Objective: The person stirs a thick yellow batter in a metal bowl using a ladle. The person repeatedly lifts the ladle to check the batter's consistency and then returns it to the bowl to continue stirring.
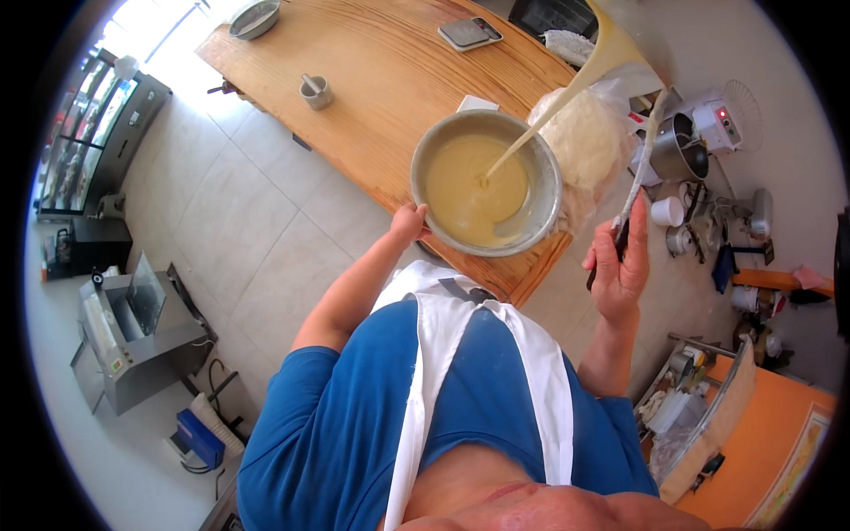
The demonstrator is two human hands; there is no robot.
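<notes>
A large metal bowl stands at the table's near corner, holding smooth pale-yellow batter. My left hand grips the bowl's left rim, thumb on top. My right hand is raised to the right of the bowl, closed around the dark handle of a long utensil. Batter coats its shaft. The utensil's head is blurred at the upper edge, so its kind is unclear. From there a thick ribbon of batter falls into the bowl. Pale dough in clear plastic lies right beside the bowl.
On the wooden table are a digital scale, a small cup with a stick-like object in it, and a metal bowl at the far left. A mixer with a steel bowl stands right. A metal machine is left.
</notes>
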